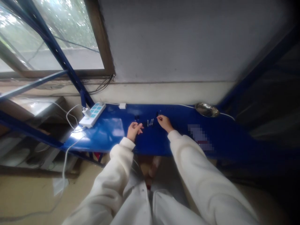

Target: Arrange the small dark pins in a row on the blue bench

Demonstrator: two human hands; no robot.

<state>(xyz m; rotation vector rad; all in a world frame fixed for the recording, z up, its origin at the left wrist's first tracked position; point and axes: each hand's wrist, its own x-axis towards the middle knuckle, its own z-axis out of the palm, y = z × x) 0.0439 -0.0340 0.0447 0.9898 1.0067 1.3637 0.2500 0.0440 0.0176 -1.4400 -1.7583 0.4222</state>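
Over the blue table my left hand [134, 130] is closed, its thumb against curled fingers; anything held there is too small to make out. My right hand [164, 122] pinches thumb and forefinger together close to a small dark piece [157, 114]; whether the fingers touch it I cannot tell. Between the two hands lie several small silvery rod-like pieces [150, 122]. Just beyond my left hand sit small dark bits [137, 117], blurred and hard to name.
The blue tabletop [112, 137] runs below a wall. At its left lies a white power strip [93, 115] with a plug and cables, near a white adapter [122, 106]. A shiny metal oval object [207, 109] stands back right, and a pixelated patch [199, 136] lies right.
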